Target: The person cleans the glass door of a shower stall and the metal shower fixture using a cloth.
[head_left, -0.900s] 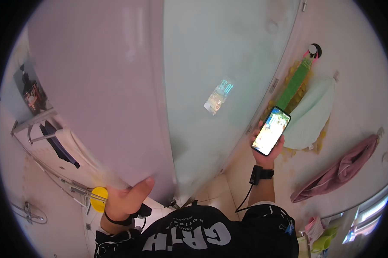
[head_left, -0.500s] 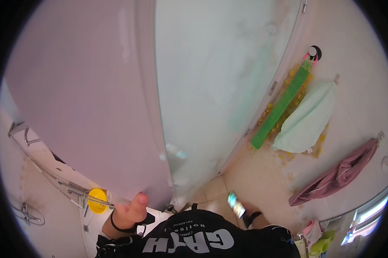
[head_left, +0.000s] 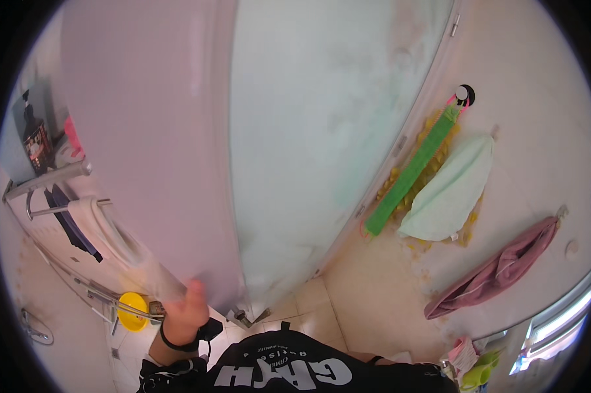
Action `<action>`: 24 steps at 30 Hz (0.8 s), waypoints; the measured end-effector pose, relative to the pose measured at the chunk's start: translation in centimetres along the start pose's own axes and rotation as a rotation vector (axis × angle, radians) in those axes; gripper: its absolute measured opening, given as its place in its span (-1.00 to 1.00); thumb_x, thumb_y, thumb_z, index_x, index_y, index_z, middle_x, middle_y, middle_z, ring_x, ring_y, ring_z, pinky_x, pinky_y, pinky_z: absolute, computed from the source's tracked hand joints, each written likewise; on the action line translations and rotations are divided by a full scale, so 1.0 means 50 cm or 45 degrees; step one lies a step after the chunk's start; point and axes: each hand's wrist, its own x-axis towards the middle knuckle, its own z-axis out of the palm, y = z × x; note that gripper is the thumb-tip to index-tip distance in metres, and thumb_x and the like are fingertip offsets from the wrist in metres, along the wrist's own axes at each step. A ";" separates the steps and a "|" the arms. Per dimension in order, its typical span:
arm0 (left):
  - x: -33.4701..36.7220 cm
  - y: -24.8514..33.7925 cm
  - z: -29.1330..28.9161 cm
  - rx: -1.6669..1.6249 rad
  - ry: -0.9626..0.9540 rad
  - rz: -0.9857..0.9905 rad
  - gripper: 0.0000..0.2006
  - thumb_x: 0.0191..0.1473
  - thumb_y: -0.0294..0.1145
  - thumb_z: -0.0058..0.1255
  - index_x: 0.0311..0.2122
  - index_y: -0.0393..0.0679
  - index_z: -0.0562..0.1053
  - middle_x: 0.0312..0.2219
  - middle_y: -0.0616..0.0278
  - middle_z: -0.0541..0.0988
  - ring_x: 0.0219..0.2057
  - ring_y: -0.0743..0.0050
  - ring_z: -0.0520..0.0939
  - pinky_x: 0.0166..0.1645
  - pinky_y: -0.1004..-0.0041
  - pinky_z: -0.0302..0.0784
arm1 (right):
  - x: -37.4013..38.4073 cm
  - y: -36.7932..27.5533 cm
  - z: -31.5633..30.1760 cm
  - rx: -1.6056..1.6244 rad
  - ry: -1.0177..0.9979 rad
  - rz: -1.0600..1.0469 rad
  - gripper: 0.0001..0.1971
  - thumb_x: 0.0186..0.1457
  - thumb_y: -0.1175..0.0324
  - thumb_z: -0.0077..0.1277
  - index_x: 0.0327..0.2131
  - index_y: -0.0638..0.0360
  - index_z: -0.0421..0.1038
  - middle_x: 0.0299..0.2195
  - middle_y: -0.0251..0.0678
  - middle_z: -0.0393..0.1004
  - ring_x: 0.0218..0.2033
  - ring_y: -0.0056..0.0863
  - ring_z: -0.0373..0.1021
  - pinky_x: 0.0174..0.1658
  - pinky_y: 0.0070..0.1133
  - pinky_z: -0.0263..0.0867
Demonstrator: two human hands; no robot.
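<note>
My left hand (head_left: 187, 308) grips the lower edge of a frosted, pinkish shower door (head_left: 148, 150). Its thumb lies against the near face, while the other fingers are mostly hidden behind the edge. A black band circles that wrist. Beside the door stands a paler frosted glass panel (head_left: 302, 144). Of my right arm, only a piece of forearm with a dark wristband (head_left: 374, 359) shows past the black shirt; the hand itself is hidden. Beyond the door's left edge, a towel rail (head_left: 69, 208) carries a white towel (head_left: 105, 229) and a dark cloth (head_left: 73, 223).
On the right wall hang a green scrubbing strap (head_left: 413, 173), a pale green towel (head_left: 453, 190) and a mauve towel (head_left: 498, 268). A yellow basin (head_left: 133, 312) is at lower left. A dark pump bottle (head_left: 37, 137) stands on a shelf at upper left.
The door's left edge has shifted right, exposing the towel rail and bottle. My left hand stays on the door. My right hand, which held a phone, has dropped out of sight.
</note>
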 end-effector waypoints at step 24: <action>0.117 0.109 0.001 -0.454 -0.475 0.242 -0.26 0.05 -0.46 0.13 0.27 -0.48 0.08 0.14 -0.07 0.36 0.13 0.24 0.43 0.19 0.35 0.28 | -0.047 -0.087 -0.007 -0.609 -0.259 -0.024 -0.50 0.24 -0.03 -0.09 -0.07 0.26 0.49 -0.24 -0.12 0.60 -0.26 -0.29 0.52 -0.12 -0.34 0.42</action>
